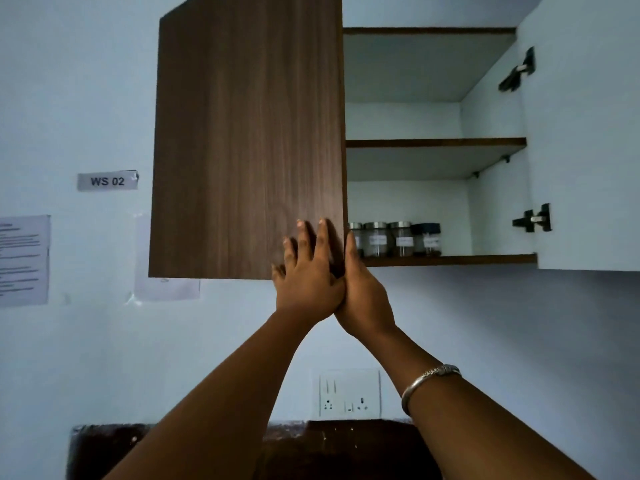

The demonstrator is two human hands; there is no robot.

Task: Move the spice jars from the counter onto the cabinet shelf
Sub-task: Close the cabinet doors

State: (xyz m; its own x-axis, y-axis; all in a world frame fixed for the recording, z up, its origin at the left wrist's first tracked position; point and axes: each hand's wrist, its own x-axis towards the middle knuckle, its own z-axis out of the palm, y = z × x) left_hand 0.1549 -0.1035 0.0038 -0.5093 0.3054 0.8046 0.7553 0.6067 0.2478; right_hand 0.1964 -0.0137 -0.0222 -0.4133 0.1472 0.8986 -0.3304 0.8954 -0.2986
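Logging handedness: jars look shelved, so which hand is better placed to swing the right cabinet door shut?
Right, probably. The right hand is nearer the open right door; the left hand lies flat on the brown left door. Both are empty.

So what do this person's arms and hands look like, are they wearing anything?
Both forearms are bare, with no sleeves in view and no gloves. The right arm carries a silver metal bangle with a patterned, thicker section on top, sitting a little below the wrist. The left hand and right hand show no rings that I can make out, and the left arm wears nothing.
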